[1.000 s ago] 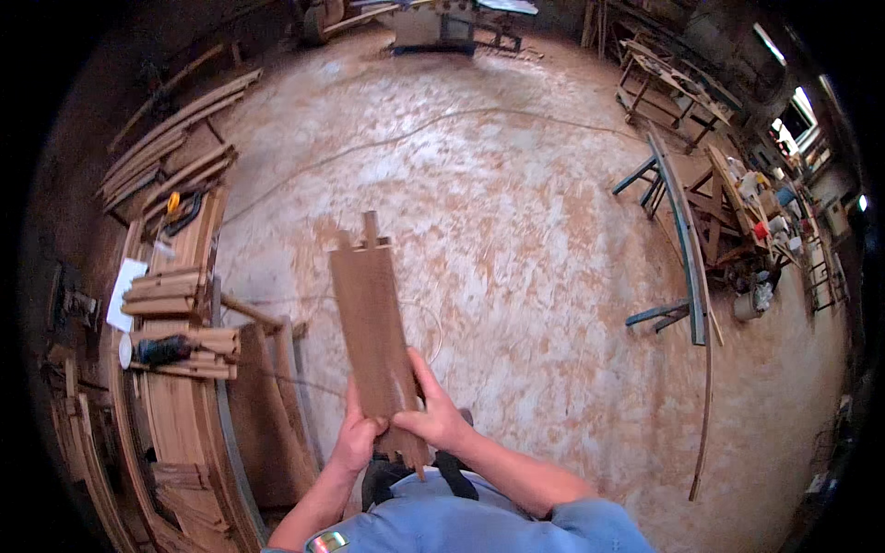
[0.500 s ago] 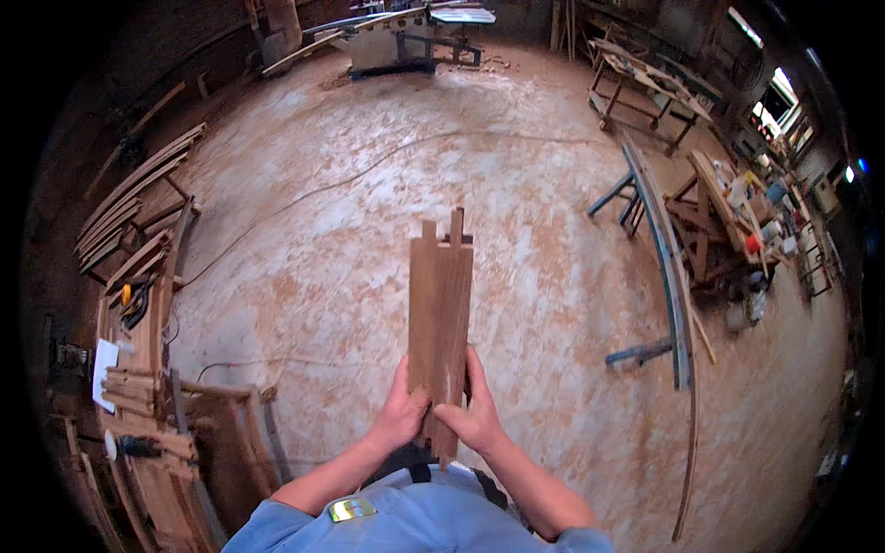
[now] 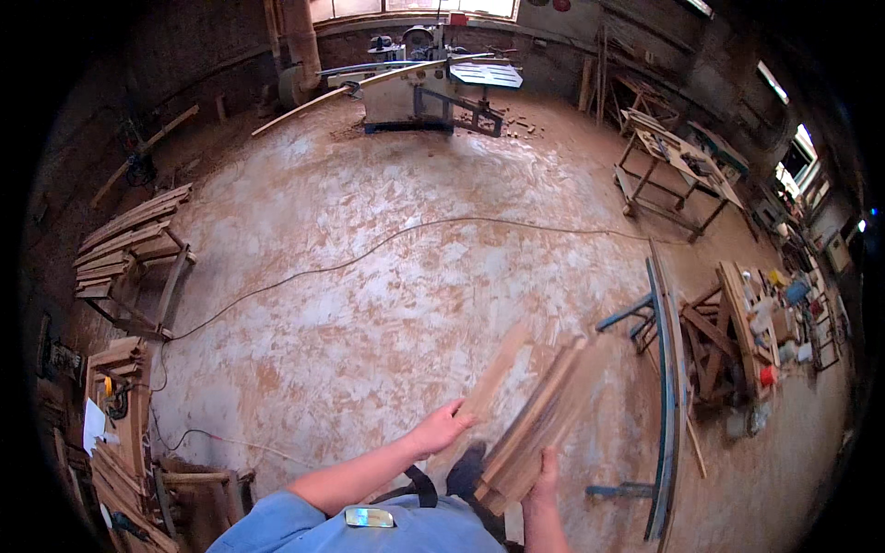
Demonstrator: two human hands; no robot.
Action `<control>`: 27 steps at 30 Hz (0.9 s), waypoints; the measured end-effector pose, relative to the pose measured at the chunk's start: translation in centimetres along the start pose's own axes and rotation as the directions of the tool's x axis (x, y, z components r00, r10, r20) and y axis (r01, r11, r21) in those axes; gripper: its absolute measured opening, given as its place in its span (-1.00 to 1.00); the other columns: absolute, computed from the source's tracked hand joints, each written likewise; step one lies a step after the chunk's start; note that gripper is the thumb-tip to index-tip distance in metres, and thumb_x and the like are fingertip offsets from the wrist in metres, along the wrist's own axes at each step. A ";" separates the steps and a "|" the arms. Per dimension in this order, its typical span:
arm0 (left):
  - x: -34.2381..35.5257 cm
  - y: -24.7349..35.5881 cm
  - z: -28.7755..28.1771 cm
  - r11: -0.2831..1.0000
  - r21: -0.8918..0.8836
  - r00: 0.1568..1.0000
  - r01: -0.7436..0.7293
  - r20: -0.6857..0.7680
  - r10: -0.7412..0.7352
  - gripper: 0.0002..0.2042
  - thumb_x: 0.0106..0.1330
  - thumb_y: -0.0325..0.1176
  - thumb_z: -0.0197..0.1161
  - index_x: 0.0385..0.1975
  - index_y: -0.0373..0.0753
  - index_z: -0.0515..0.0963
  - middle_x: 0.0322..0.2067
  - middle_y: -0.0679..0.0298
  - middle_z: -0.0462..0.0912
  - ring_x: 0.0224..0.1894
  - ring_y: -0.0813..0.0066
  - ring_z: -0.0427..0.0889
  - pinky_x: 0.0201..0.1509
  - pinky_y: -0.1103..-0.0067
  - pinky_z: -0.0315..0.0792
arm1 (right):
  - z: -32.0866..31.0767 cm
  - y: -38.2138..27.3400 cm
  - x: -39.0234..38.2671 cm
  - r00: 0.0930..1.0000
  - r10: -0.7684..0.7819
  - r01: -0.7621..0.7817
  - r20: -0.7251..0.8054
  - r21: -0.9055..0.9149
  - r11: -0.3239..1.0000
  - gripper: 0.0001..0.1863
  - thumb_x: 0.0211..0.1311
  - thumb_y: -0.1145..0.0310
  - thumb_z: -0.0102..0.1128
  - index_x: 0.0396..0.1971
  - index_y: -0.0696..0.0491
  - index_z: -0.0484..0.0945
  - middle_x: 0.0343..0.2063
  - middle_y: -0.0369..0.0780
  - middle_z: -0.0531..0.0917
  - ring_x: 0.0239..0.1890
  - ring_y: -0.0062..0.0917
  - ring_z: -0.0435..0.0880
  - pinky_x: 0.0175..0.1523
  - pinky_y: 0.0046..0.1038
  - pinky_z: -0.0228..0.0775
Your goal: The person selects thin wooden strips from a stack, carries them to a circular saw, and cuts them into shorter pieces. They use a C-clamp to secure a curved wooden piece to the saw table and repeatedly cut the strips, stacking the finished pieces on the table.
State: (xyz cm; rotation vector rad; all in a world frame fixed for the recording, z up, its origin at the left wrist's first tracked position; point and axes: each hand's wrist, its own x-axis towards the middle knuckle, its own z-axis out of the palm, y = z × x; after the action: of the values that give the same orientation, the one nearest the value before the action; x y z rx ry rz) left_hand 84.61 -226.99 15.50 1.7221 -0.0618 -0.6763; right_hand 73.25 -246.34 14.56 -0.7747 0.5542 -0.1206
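The single board (image 3: 496,370) is blurred; the window (image 3: 415,7) is cut off above; the right forearm (image 3: 544,532), below.

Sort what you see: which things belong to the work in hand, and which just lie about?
In hand:
- single board, in the left hand
- stack of boards, in the right hand

Lying about:
- floor cable
- white sheet
- red container

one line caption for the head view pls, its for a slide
Left hand holding a motion-blurred wooden strip, right hand holding a stack of boards, above a workshop floor.
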 end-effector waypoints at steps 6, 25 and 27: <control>16.8 -7.4 -9.2 0.836 0.485 0.960 0.256 -0.230 -0.161 -0.45 0.17 0.02 0.17 0.01 -0.31 0.44 -0.19 -0.07 0.61 -0.13 0.05 0.60 -0.07 0.29 0.46 | 1.5 -8.8 16.0 0.989 -0.022 0.026 -0.143 0.021 0.999 -0.33 0.30 -0.12 -0.08 0.19 0.09 0.23 0.03 -0.10 0.47 0.06 -0.24 0.47 0.13 -0.18 0.35; 41.7 -10.1 -23.0 0.764 0.173 0.771 0.621 -0.309 -0.557 -0.54 0.19 0.04 0.12 -0.21 -0.30 0.60 -0.19 -0.06 0.62 -0.19 0.00 0.62 -0.12 0.28 0.49 | 20.6 -24.3 64.9 0.940 0.230 -0.237 -0.252 0.002 0.972 -0.24 0.17 -0.26 0.00 0.20 0.01 0.27 0.06 -0.07 0.45 0.07 -0.15 0.44 0.11 -0.05 0.34; 51.0 -1.1 -26.0 0.733 0.337 0.807 0.590 -0.276 -0.523 -0.52 0.19 0.03 0.10 -0.23 -0.34 0.57 -0.20 -0.09 0.61 -0.21 -0.02 0.61 -0.16 0.25 0.48 | 23.2 -25.7 69.1 0.933 0.245 -0.249 -0.263 0.017 0.968 -0.24 0.17 -0.26 0.00 0.20 0.01 0.27 0.06 -0.07 0.45 0.07 -0.15 0.44 0.11 -0.03 0.33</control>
State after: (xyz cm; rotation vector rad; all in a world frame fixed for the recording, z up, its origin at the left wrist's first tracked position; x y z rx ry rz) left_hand 138.60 -223.71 -3.24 2.2263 0.4906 -1.0135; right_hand 146.49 -270.97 16.09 -0.7031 0.9029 0.0152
